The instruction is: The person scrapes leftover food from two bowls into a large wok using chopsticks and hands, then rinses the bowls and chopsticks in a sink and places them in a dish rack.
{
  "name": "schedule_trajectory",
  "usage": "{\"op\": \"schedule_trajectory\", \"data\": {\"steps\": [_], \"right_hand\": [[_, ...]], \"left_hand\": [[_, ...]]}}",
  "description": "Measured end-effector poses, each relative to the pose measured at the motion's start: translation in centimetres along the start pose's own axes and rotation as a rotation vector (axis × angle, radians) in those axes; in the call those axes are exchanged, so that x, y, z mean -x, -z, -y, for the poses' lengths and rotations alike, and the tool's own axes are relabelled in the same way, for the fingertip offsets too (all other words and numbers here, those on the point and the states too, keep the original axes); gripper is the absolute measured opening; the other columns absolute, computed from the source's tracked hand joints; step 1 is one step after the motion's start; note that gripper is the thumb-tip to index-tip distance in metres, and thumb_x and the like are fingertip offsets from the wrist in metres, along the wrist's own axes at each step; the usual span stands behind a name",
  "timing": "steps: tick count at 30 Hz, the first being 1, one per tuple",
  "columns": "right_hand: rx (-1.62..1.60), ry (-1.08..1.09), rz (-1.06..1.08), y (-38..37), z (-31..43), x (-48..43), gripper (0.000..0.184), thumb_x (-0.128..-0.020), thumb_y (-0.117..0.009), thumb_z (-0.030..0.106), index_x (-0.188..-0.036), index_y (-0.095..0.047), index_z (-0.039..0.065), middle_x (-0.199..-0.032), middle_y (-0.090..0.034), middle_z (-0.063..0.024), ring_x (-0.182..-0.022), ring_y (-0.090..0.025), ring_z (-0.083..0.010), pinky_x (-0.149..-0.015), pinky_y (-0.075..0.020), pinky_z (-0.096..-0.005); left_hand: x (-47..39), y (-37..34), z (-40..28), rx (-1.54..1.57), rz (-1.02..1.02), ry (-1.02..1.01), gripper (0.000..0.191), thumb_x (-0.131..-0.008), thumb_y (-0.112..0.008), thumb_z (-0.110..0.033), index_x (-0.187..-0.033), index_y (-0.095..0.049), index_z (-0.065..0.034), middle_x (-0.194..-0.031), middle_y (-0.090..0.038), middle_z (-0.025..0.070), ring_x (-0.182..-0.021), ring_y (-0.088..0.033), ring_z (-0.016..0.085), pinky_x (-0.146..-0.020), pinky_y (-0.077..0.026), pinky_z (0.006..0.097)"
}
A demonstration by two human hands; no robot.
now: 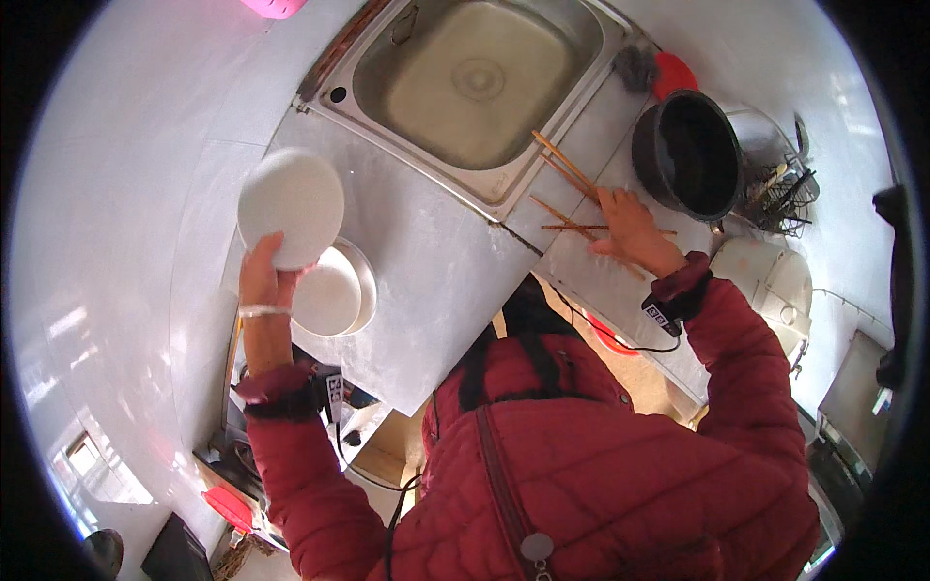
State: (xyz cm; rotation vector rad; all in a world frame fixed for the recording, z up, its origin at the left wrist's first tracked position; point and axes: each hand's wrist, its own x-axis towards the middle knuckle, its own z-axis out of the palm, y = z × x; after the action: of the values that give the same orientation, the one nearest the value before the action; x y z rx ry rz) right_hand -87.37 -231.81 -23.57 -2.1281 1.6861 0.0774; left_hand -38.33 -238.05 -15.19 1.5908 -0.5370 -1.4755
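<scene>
In my left hand (272, 272) is a round white dish (290, 207), gripped at its near edge and raised at the left of the counter. Just below it, another white dish (327, 294) rests inside a round, light-coloured metal pan (368, 287) on the grey counter. My right hand (633, 229) lies over several wooden chopsticks (563, 163) on the counter right of the sink; some cross one another and some stick out from under the fingers. Whether the fingers grip any of them cannot be told, as the palm hides the contact.
Ahead is a stainless steel sink (501, 163) holding cloudy water. At the right stand a dark pot (647, 156), a wire rack with utensils (785, 192) and a pale plastic container (777, 279). Behind the pot lie a dark scrubber (634, 69) and a red item (674, 75). Black cables hang from both wrists.
</scene>
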Motion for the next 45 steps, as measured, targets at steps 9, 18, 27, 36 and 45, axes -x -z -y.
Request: {"op": "schedule_trajectory", "data": {"steps": [9,18,27,36,45], "right_hand": [[-0.026,-0.115,-0.133,-5.0,-0.8,-0.6,0.028,-0.071,-0.059,0.012,-0.093,-0.047,-0.001,-0.083,-0.059,-0.0232,-0.082,-0.056,-0.0417,-0.073,-0.0447,-0.0506],[-0.163,0.044,-0.109,4.6,2.9,-9.2,0.023,-0.080,-0.052,0.015,-0.092,-0.045,-0.002,-0.077,-0.057,-0.0285,-0.075,-0.056,-0.0467,-0.066,-0.0430,-0.0545],[-0.093,0.102,0.203,6.2,5.7,-29.7,0.024,-0.075,-0.051,0.016,-0.082,-0.058,-0.006,-0.078,-0.060,-0.0269,-0.077,-0.061,-0.0412,-0.067,-0.0478,-0.0472],[0.555,0.381,0.361,-8.0,-5.0,-45.2,0.028,-0.075,-0.055,0.019,-0.090,-0.064,-0.003,-0.086,-0.064,-0.0219,-0.084,-0.062,-0.0370,-0.074,-0.0501,-0.0437],[0.195,0.360,0.343,-12.8,-2.9,-44.7,0.025,-0.076,-0.055,0.017,-0.092,-0.062,-0.002,-0.091,-0.064,-0.0198,-0.077,-0.062,-0.0328,-0.065,-0.0489,-0.0408]], "left_hand": [[5.1,9.5,7.7,-0.383,-0.265,-0.022,0.037,-0.081,-0.057,-0.019,-0.113,-0.056,0.0010,-0.090,-0.064,0.0093,-0.080,-0.065,0.024,-0.052,-0.049,0.0319],[4.2,9.5,10.9,-0.845,-0.408,-0.320,0.034,-0.079,-0.062,-0.026,-0.083,-0.056,0.0068,-0.077,-0.063,0.0225,-0.070,-0.062,0.028,-0.064,-0.047,0.0392],[4.5,7.1,10.1,-0.816,-0.658,-0.095,0.029,-0.076,-0.067,-0.021,-0.074,-0.050,0.0034,-0.059,-0.053,0.0162,-0.054,-0.055,0.024,-0.054,-0.045,0.0374],[6.1,7.3,9.3,-0.892,-0.508,-0.101,0.028,-0.070,-0.052,-0.002,-0.098,-0.056,0.0024,-0.080,-0.060,0.0126,-0.065,-0.056,0.019,-0.061,-0.046,0.0316],[5.6,7.7,10.3,-0.634,-0.584,-0.142,0.029,-0.079,-0.055,-0.002,-0.108,-0.055,0.0021,-0.091,-0.062,0.0070,-0.079,-0.060,0.012,-0.072,-0.049,0.0258]]}}
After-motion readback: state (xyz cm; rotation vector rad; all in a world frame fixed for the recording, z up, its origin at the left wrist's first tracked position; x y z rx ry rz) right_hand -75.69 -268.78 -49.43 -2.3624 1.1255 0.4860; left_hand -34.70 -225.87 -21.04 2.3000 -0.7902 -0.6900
